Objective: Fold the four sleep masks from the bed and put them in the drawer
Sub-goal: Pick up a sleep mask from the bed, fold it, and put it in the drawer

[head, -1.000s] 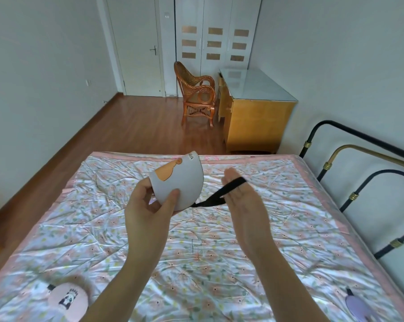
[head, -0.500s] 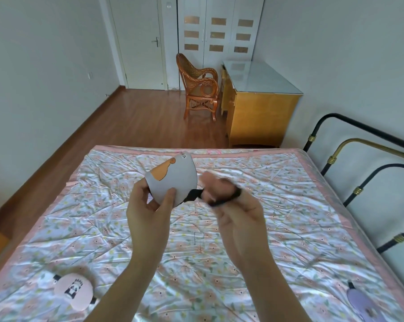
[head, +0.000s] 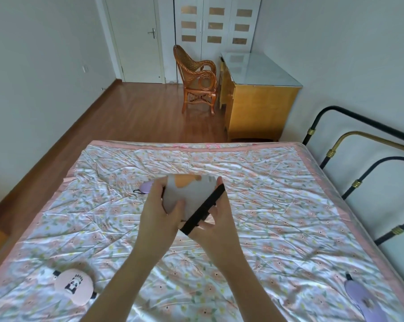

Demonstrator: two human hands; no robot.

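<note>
Floral bed (head: 277, 205) below; left hand (head: 160, 217) fingers clamp the folded grey mask (head: 189, 196), right hand (head: 213, 225) pinches its black strap (head: 204, 210), stretched diagonally across the mask just right of the left thumb, ready for wrapping

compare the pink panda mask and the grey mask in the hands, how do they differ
The pink panda mask lies untouched on the bedspread near the front left; the grey mask is held up by both hands, left hand and right hand.
The panda mask shows a panda print; the grey mask has an orange patch.
Both look folded and have black straps.
</note>
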